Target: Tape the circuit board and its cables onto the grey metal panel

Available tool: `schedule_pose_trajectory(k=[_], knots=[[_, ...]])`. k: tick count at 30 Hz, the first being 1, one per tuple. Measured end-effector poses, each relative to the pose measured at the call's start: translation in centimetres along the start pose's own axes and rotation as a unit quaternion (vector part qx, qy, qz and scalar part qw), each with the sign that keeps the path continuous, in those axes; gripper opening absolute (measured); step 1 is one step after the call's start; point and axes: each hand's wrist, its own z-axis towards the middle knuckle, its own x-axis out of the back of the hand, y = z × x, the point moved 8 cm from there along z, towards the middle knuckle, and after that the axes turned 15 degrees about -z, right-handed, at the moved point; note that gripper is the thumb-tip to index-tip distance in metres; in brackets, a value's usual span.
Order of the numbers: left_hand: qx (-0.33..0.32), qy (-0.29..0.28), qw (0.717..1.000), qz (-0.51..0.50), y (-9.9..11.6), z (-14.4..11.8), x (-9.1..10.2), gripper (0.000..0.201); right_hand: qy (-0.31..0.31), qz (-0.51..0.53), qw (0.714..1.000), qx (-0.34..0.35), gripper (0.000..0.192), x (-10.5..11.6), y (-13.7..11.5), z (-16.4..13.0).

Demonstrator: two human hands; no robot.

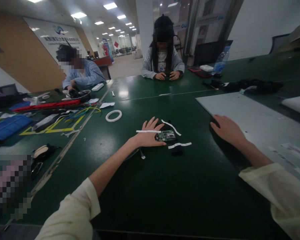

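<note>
My left hand (150,135) lies on the green table with its fingers spread, its thumb and fingertips around the left side of a small green circuit board (168,135). A white strip (148,131) runs across the back of this hand. Another white strip (171,126) curves above the board, and a third strip (180,145) lies just below it. A short cable end (142,154) sticks out below my left wrist. My right hand (226,129) rests palm down at the left edge of a grey panel (240,106), thumb apart from the fingers.
A white tape roll (114,116) lies left of my hand. Farther left are a blue tray (8,128), coloured wires (85,113) and a red bar (47,105). Two people sit across the table (145,200). A water bottle (221,61) stands at the back right.
</note>
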Motion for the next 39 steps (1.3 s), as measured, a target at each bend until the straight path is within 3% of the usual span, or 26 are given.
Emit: schedule_pose_trajectory(k=[15,24,31,39], knots=[[-0.035,0.059,0.996,-0.060,0.2,0.1,1.0,0.074,0.012,0.001,1.000,0.007,0.052,-0.8,0.4,0.6],[-0.019,0.037,0.996,-0.081,0.5,0.1,1.4,0.072,0.012,0.002,1.000,0.009,0.053,-1.3,0.4,0.6],[0.021,0.006,0.985,-0.172,-0.2,-0.3,2.6,0.065,0.006,0.011,1.000,0.010,0.053,-0.9,0.3,0.5],[0.025,0.019,0.986,-0.166,-0.6,-0.6,3.1,0.065,0.001,0.046,0.999,0.006,0.052,-0.7,0.1,0.3]])
